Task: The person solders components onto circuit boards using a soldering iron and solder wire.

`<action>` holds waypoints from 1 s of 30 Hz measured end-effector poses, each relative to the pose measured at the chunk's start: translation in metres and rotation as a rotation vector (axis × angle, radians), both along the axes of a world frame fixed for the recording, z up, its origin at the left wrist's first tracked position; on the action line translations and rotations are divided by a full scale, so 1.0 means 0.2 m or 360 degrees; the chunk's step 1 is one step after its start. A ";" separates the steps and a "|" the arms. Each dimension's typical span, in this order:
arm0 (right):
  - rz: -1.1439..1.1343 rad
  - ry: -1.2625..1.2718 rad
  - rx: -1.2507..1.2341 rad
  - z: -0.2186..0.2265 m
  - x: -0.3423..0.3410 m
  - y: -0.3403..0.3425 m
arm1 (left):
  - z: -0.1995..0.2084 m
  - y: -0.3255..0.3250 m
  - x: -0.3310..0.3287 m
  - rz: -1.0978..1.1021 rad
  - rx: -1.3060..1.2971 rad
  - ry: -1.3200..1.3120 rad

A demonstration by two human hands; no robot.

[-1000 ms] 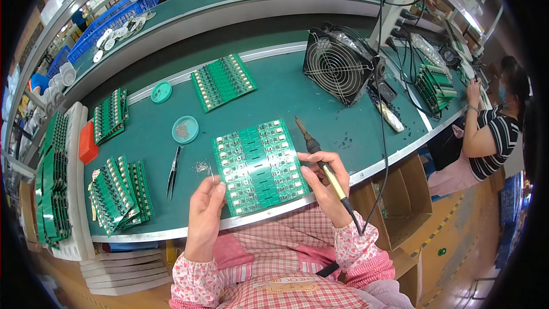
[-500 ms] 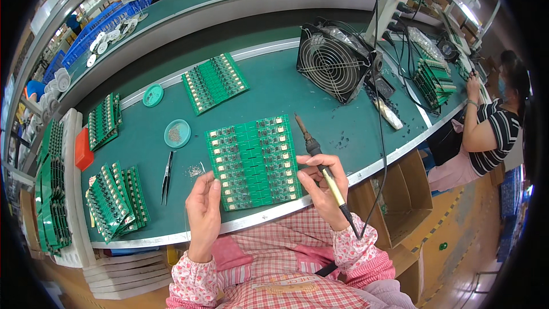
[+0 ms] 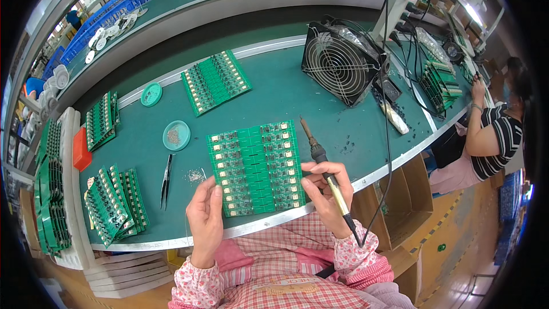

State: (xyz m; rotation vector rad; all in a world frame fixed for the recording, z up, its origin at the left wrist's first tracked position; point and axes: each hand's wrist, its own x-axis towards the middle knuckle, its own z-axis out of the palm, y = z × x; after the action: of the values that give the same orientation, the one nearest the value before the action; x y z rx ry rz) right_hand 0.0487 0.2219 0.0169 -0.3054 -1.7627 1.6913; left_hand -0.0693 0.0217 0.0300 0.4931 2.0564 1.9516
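A green circuit board panel (image 3: 255,169), with rows of white and black components along both sides, is held up at the table's front edge. My left hand (image 3: 206,217) pinches its lower left edge between thumb and fingers. A thin wire, seemingly solder, shows beside that hand. My right hand (image 3: 330,197) grips a soldering iron (image 3: 318,151) with a dark grip and yellowish handle, its tip pointing up and away, right of the panel. The right thumb and fingers also touch the panel's right edge.
Tweezers (image 3: 166,182), a teal dish (image 3: 176,135) of small parts, a teal lid (image 3: 151,94) and another panel (image 3: 216,82) lie on the table. Stacked panels (image 3: 114,206) and a red box (image 3: 81,149) stand left. A black fan (image 3: 342,63) is at back right. A co-worker (image 3: 492,131) sits right.
The panel and both hands sit slightly lower and further right in the picture, and the view has shifted a little. The grips look the same.
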 end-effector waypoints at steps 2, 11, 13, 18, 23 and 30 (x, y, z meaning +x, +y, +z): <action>0.0005 -0.0005 -0.0013 0.01 0.00 0.00 | 0.00 0.00 0.00 0.0005 0.0009 0.0004; -0.0021 -0.0041 0.0050 0.01 0.00 0.00 | 0.01 0.00 0.01 0.0000 -0.0004 0.0031; -0.0024 -0.0039 0.0065 0.01 0.01 -0.01 | 0.01 0.00 0.01 0.0005 -0.0007 0.0037; -0.0072 0.0000 0.0195 -0.02 0.00 0.00 | 0.00 0.01 0.01 -0.0001 -0.0008 0.0013; -0.0116 0.0087 0.0236 -0.02 0.00 -0.01 | 0.00 0.00 0.01 0.0011 -0.0053 0.0103; -0.0150 0.0103 0.0298 -0.01 -0.01 -0.02 | -0.03 0.00 0.00 0.0011 0.0077 0.0038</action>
State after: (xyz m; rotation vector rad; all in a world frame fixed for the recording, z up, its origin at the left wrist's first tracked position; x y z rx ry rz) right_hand 0.0469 0.2181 0.0144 -0.2433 -1.8139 1.4423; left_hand -0.0683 0.0226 0.0237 0.5229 2.0316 2.0132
